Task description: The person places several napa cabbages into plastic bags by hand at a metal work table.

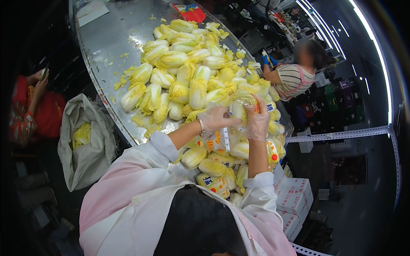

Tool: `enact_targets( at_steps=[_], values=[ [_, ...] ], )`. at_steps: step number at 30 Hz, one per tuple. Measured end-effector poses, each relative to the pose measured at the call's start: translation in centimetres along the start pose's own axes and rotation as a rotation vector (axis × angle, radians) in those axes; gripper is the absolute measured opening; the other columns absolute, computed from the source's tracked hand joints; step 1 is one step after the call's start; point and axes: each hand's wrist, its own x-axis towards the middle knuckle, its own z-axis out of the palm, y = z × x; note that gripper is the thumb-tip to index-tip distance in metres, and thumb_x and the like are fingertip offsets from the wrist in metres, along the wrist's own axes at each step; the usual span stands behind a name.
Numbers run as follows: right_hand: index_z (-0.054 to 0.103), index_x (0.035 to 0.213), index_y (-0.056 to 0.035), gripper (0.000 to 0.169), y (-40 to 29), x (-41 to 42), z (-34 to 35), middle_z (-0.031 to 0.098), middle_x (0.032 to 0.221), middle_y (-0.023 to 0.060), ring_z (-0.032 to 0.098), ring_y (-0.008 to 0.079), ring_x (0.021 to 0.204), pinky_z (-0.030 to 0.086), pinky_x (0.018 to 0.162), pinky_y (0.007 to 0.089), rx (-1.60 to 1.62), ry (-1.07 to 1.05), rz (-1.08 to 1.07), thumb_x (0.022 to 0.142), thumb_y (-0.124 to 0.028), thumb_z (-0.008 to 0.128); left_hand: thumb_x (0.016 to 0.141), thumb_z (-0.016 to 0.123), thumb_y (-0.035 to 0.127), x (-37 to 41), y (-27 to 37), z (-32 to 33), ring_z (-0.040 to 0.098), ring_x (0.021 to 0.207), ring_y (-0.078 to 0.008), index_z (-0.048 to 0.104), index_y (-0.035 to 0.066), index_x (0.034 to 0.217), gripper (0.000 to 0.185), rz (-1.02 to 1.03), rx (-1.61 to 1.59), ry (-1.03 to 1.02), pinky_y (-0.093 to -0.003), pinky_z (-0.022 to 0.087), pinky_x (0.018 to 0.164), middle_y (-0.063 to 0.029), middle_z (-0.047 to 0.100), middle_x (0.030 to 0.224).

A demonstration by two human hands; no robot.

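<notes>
Both my hands wear clear plastic gloves. Between them, a napa cabbage in a clear plastic bag [239, 106] is held above the packed heads. My right hand [258, 119] is wrapped around the bag's right side. From the left, my left hand [217, 120] grips the bag's near part, thumb pointing right. A printed plastic bag [219, 140] with a white strip hangs or lies just below my hands; which of the two I cannot tell. Loose yellow-green napa cabbages [174, 59] are heaped beyond. Bagged cabbages [213, 179] lie close to my body and under my right forearm.
The metal table [105, 41] carries leaf scraps and a red packet [192, 12]. A woven sack [86, 153] with leaves stands left. White cartons [293, 195] are stacked right. A co-worker [293, 76] in blue gloves stands across; another person [41, 102] sits left.
</notes>
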Motion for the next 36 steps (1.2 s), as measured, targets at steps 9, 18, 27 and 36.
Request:
enact_targets(
  at_steps=[9,18,27,36],
  values=[
    [0.046,0.139,0.0021,0.059,2.5,-1.5,-1.6,0.067,0.111,0.0221,0.066,0.0238,0.102,0.051,0.084,0.0325,-0.607,-0.073,-0.004,0.090,-0.022,0.068,0.087,0.069,0.051,1.4,-3.3,2.9,0.056,0.072,-0.0100,0.066,0.001,0.108,0.054,-0.090,-0.525,0.191,-0.0283,0.047,0.065,-0.0027,0.065,0.086],
    [0.063,0.096,0.0027,0.028,7.0,-0.3,-3.6,0.065,0.070,0.0084,0.062,0.0190,0.059,0.049,0.054,0.0357,-0.506,0.119,-0.020,0.098,-0.024,0.058,0.095,0.064,0.033,1.4,-4.8,3.3,0.058,0.073,-0.0069,0.065,0.005,0.111,0.032,-0.077,-0.918,0.137,-0.0242,0.052,0.066,0.0010,0.062,0.087],
    [0.065,0.107,0.0036,0.030,3.7,-1.9,0.8,0.067,0.085,0.0090,0.063,0.0140,0.065,0.054,0.054,0.0277,-0.017,0.247,0.284,0.100,-0.025,0.057,0.096,0.063,0.030,0.5,-4.5,2.8,0.048,0.063,-0.0030,0.067,0.003,0.094,0.027,0.055,-0.414,0.275,-0.0228,0.040,0.054,0.0057,0.056,0.071],
    [0.063,0.110,0.0021,0.033,7.0,-1.6,-1.5,0.069,0.090,0.0088,0.063,0.0151,0.068,0.053,0.060,0.0272,0.095,0.185,0.291,0.096,-0.028,0.062,0.092,0.065,0.026,-0.6,-2.8,2.2,0.048,0.061,-0.0021,0.068,0.001,0.087,0.025,0.106,-0.262,0.214,-0.0224,0.040,0.053,0.0062,0.056,0.067]
  ],
)
